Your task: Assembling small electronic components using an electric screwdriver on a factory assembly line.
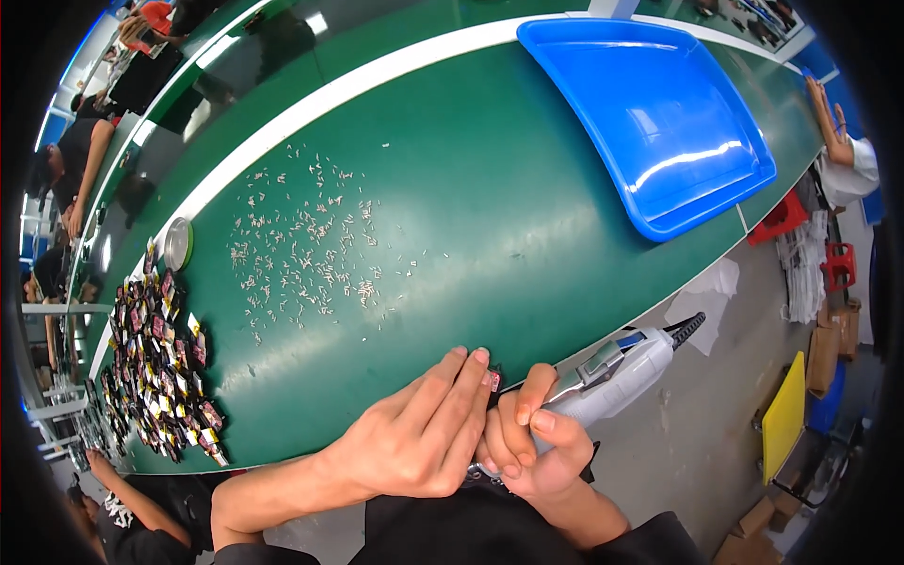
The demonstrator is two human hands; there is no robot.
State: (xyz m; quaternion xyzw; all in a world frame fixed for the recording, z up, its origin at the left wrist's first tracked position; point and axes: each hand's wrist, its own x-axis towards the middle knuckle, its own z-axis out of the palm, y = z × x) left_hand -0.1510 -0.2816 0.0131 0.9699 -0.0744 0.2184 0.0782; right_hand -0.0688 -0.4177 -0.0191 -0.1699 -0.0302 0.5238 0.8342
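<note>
Ideally, such close work calls for a light pinch and both wrists kept steady, I judge. The small pink-and-black part (495, 380) sits just beside the fingertips of the left hand (410, 443), at the near edge of the counter (471, 273). Left fingers lie straight and together, those of the right hand (532, 447) curl inward; what either grips, I can't tell. Mostly hidden, the part doesn't reveal its long axis; the white corded handheld tool (617, 384) slants, cord end toward upper right.

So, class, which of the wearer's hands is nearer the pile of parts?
Left. The left hand is right of the pile, apart from it; the right hand is farther right, beyond the left hand.
</note>
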